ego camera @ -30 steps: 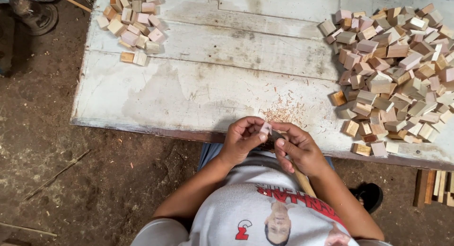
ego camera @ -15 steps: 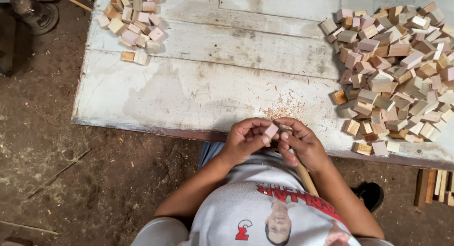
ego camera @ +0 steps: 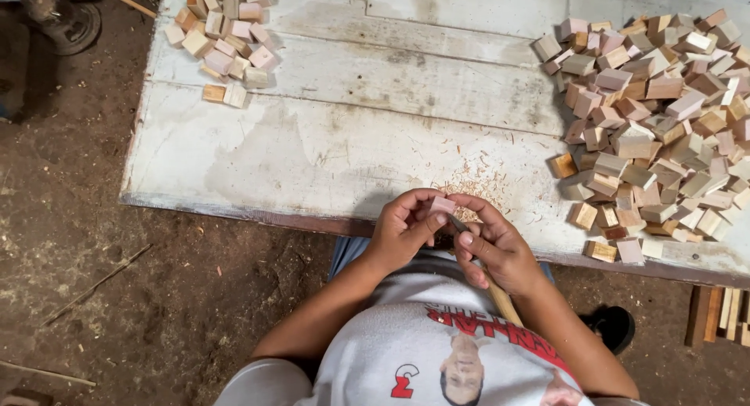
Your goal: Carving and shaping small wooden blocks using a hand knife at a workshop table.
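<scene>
knife blade (ego camera: pixel 455 222): mostly hidden by fingers | block pile (ego camera: pixel 664 117): cut off right

Small block pile (ego camera: pixel 225 43) far left on board (ego camera: pixel 351 140), large pile (ego camera: pixel 656 125) right.

One white board (ego camera: pixel 328 140), two heaps of wooden blocks, left (ego camera: pixel 223 39) and right (ego camera: pixel 656 117), and two hands.

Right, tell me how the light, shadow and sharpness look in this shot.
Head view: soft, even light, no glare on the whitewashed board; a faint shadow under the left hand and right hand; the small wood block and block pile are sharp; the dirt floor is dimmer.
</scene>
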